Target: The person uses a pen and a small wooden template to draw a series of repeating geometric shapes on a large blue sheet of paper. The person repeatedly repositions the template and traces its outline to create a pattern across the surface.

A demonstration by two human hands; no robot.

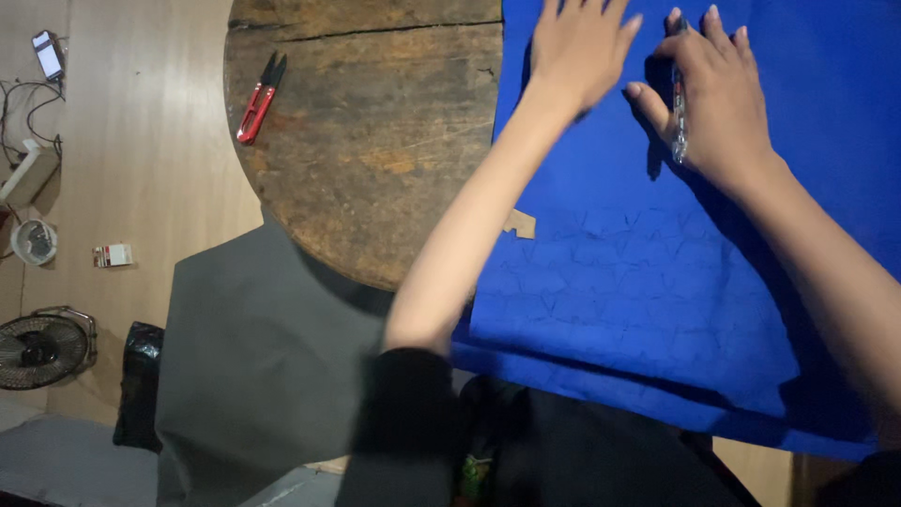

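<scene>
The left hand lay flat and open, palm down, on the blue sheet near the top centre of the frame, fingers spread and pressing the sheet. The right hand was just beside it, to the right, closed loosely around a clear pen; the pen ran under the palm w/ its tip pointing to the top edge, approx. touching the sheet, though the tip itself was hidden by the fingers.

The blue sheet covered the right half of the round wooden tabletop and hung over its near edge toward the person. In the lower-middle part of the sheet many faint lines were already drawn, a pattern of small interlocking shapes, row after row. The upper part, where the hands were, looked plain. So my judgement: the lower rows were marked, the upper area was not yet done, maybe half finished. No cut was visible in the sheet.

A small tan cardboard piece lay at the left edge of the sheet, on the wood. Red thread snips rested well apart, at upper left of the tabletop, untouched. Grey fabric hung below the tabletop. On the floor at far left: a fan, a phone, cables.
</scene>
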